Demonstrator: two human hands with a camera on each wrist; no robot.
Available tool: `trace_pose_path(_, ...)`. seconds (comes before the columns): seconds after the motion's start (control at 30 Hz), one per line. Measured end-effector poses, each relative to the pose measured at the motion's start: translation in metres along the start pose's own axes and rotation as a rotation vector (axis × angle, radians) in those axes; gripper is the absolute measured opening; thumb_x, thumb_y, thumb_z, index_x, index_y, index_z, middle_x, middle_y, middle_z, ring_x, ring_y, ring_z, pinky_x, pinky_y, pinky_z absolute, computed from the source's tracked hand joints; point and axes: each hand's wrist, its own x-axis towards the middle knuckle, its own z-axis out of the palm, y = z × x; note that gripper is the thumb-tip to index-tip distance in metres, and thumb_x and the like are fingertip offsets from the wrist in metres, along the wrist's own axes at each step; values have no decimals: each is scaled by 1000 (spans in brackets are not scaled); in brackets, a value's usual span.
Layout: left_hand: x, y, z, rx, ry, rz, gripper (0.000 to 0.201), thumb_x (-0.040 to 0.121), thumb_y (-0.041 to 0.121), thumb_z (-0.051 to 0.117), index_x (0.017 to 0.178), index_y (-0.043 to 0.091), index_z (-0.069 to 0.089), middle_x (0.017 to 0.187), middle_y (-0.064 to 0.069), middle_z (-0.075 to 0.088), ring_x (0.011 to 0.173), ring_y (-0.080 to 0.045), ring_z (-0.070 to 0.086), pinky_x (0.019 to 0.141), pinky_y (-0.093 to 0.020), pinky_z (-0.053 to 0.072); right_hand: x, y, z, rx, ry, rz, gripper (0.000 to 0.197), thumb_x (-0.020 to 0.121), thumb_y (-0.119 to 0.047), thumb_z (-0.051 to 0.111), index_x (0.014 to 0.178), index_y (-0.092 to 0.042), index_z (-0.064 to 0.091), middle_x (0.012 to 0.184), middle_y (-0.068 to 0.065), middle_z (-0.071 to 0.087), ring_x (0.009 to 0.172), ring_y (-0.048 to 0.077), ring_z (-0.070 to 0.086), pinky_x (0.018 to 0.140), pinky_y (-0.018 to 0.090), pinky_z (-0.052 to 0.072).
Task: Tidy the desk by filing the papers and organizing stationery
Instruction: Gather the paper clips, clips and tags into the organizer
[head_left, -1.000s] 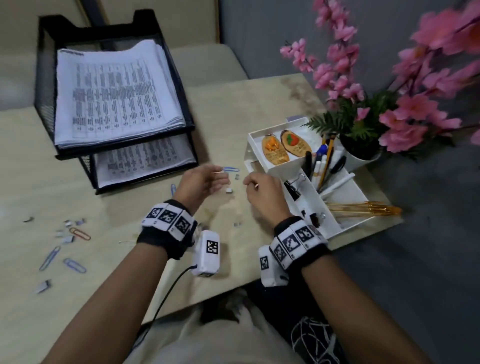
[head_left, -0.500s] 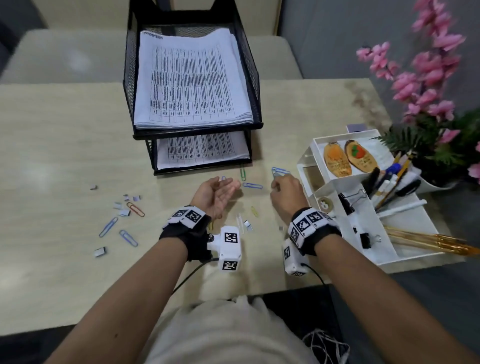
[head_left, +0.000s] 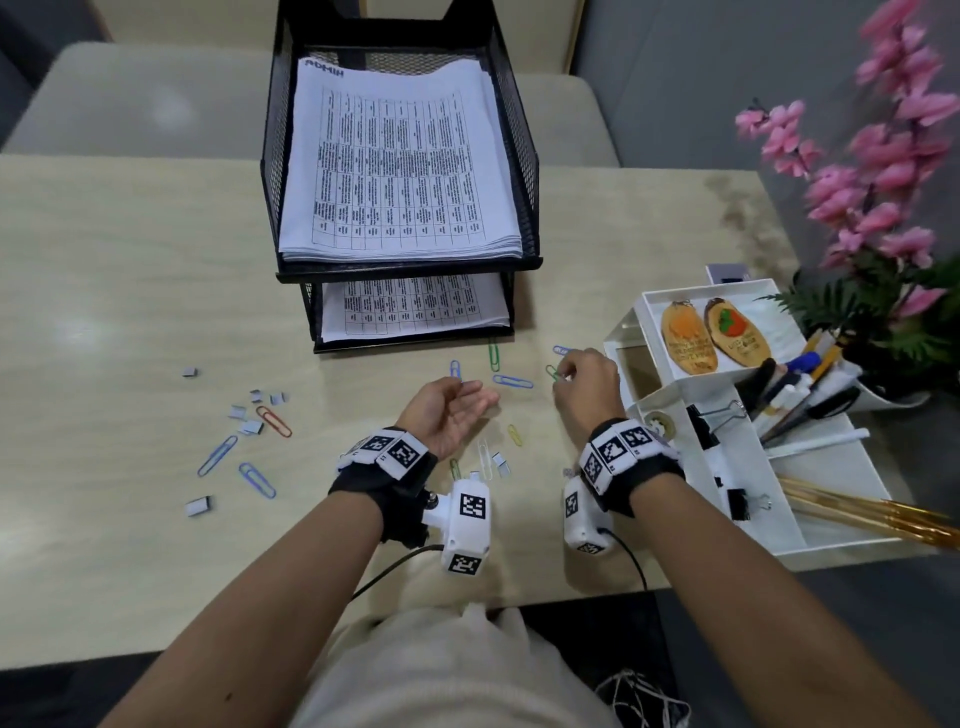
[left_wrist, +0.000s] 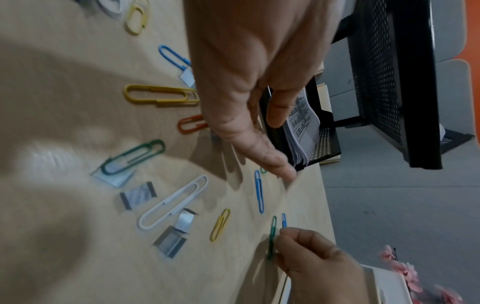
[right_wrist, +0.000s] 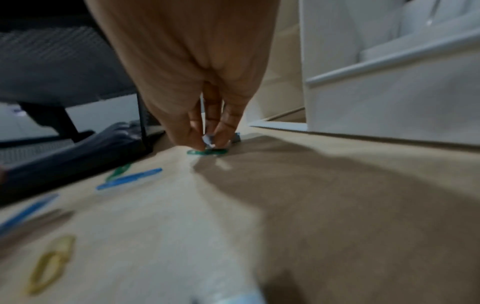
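Note:
Coloured paper clips and grey staple strips lie scattered on the beige desk (head_left: 130, 270). My right hand (head_left: 561, 371) pinches at a green paper clip (head_left: 552, 372) that lies on the desk just left of the white organizer (head_left: 841, 499). The wrist views show the same pinch of the right hand (right_wrist: 210, 142) on the green clip (right_wrist: 207, 152) (left_wrist: 272, 236). My left hand (head_left: 478, 396) lies palm up and open beside it, holding nothing. A blue clip (head_left: 513, 382) lies between the hands. Printed papers (head_left: 400, 166) fill the black mesh tray (head_left: 525, 156).
More clips and staple strips (head_left: 249, 427) lie at the left. The organizer holds binder clips (head_left: 719, 415), pens (head_left: 810, 384) and two wooden tags (head_left: 688, 338). A pot of pink flowers (head_left: 883, 208) stands at the right rear. White and yellow clips (head_left: 484, 457) lie near my wrists.
My left hand has let go its pinch and turned palm up, open. My right hand has shifted onto the green clip. The head camera has swung left.

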Motion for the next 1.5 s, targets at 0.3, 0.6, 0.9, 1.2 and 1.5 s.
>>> trace_pose_path(0.3, 4, -19, 20, 152, 8, -94, 53, 99, 25, 32, 65, -5, 60, 45, -15, 64, 38, -18, 63, 40, -20, 53, -45, -29, -16, 362, -53, -93, 12, 78, -2, 61, 85, -3, 71, 83, 8, 69, 79, 19, 62, 81, 30, 50)
trace_pose_path(0.6, -6, -6, 6, 95, 36, -13, 42, 99, 20, 33, 69, -1, 52, 42, -12, 62, 35, -15, 61, 37, -18, 50, -13, 18, -13, -173, -161, -38, 16, 75, 7, 45, 66, -3, 53, 78, 16, 49, 76, 30, 53, 60, 28, 30)
trace_pose_path(0.9, -14, -9, -3, 67, 22, -4, 37, 98, 17, 34, 72, 0, 52, 44, -10, 62, 37, -14, 62, 40, -17, 51, -100, 36, -5, -235, -291, -199, 20, 85, -6, 49, 98, 0, 62, 113, 13, 55, 105, 30, 46, 87, 35, 39)
trace_pose_path(1.2, -21, -27, -18, 124, 31, 13, 34, 98, 15, 33, 73, 1, 53, 44, -8, 64, 39, -13, 64, 42, -17, 52, -111, 12, -1, 75, -134, -34, 16, 74, 7, 53, 77, 5, 69, 90, 19, 67, 86, 30, 62, 73, 28, 46)
trace_pose_path(1.5, -29, -33, -24, 82, 26, 23, 48, 98, 18, 36, 62, -2, 60, 42, -7, 61, 35, -13, 60, 40, -15, 50, -94, -45, -16, 404, -154, -161, 12, 80, 0, 63, 87, -1, 72, 91, 13, 72, 67, -6, 61, 76, 6, 47)
